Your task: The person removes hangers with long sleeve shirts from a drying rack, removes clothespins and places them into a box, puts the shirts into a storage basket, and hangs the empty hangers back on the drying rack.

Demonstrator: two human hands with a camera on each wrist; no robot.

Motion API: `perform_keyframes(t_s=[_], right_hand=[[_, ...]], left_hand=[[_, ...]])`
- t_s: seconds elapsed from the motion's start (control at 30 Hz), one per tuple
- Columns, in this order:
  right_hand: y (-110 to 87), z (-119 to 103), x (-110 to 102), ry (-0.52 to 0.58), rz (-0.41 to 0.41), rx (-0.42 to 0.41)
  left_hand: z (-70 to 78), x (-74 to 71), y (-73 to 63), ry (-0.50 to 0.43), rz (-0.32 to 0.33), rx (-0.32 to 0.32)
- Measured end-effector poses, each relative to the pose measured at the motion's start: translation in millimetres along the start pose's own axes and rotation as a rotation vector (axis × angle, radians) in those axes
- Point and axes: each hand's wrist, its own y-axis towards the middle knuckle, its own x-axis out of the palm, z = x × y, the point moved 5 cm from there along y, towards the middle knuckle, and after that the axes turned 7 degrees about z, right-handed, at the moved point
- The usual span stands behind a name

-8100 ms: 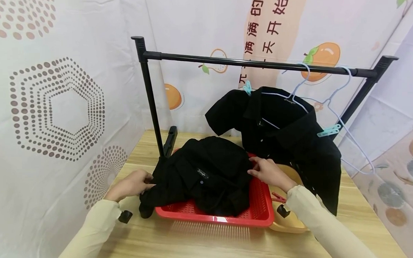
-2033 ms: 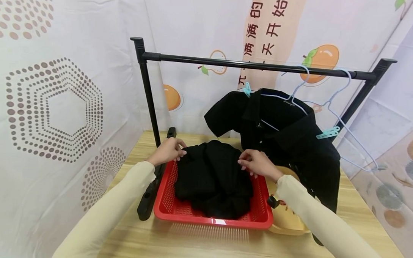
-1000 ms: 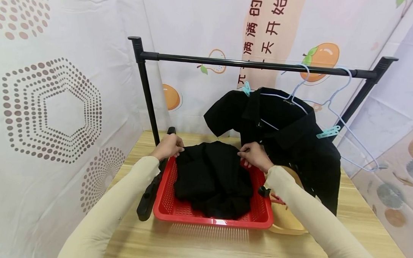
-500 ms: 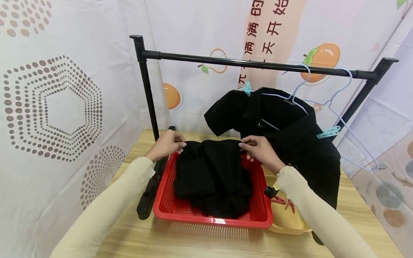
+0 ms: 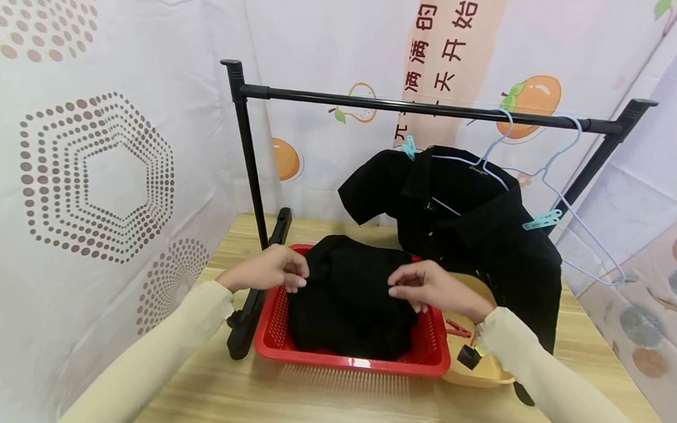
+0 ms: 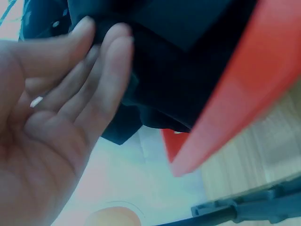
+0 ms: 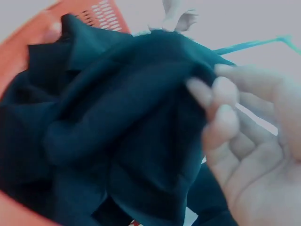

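A black shirt (image 5: pixel 355 298) lies bunched in the red plastic basket (image 5: pixel 352 362), its far edge slumped over in soft folds. At its left side my left hand (image 5: pixel 273 270) hovers with fingers loosely bent; in the left wrist view thumb and fingertips are apart, with dark cloth behind them. My right hand (image 5: pixel 430 286) is over the shirt's right side, thumb and forefinger parted. The right wrist view is blurred, but its fingers (image 7: pixel 221 122) sit beside the cloth without visibly pinching it. Much of the shirt's shape is hidden in the folds.
Behind the basket stands a black clothes rack (image 5: pixel 424 106). A second black shirt (image 5: pixel 468 225) hangs there on a blue hanger, with turquoise clothespins (image 5: pixel 542 220); another blue hanger (image 5: pixel 582 215) is beside it. A yellow basin (image 5: pixel 478 371) holds red clothespins (image 5: pixel 457 329).
Earlier both hands pinched the shirt's far edge, spreading it taut. Now they have let go and come nearer, and that edge has sagged into the basket. Before that, the shirt's collar label showed.
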Motion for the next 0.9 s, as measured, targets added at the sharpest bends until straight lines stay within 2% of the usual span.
perform_keyframes(t_s=[0.1,0.17,0.3,0.43,0.53,0.6,0.67,0.77,0.9], right_hand=[[-8.5,7,13,-0.068,-0.107,0.006],[-11.6,14,22,-0.110,-0.152,0.029],[-15.5,27,35,-0.178,-0.192,0.081],[-18.0,33,36,-0.182,-0.198,0.122],[-16.1,37,29,-0.165,-0.166,0.141],[-12.1,40,21,-0.167,-0.115,0.148],[-6.4,43,11,-0.183,-0.042,0.152],[2.3,50,-3,-0.206,0.090,0.206],[13.4,60,-18,-0.214,0.231,0.289]], left_hand=[[-0.6,13.0,-2.7,0.060,-0.108,0.047],[-2.6,20.4,-2.7,0.093,-0.148,0.058],[-10.8,29.4,-0.5,0.149,-0.172,0.048],[-16.7,29.7,4.7,0.172,-0.166,0.039],[-20.2,23.1,11.7,0.151,-0.119,0.018],[-23.6,15.8,17.2,0.137,-0.055,-0.016],[-27.4,7.4,23.3,0.140,0.023,-0.062],[-33.1,-3.7,31.6,0.162,0.132,-0.125],[-42.1,-12.1,42.6,0.217,0.213,-0.198]])
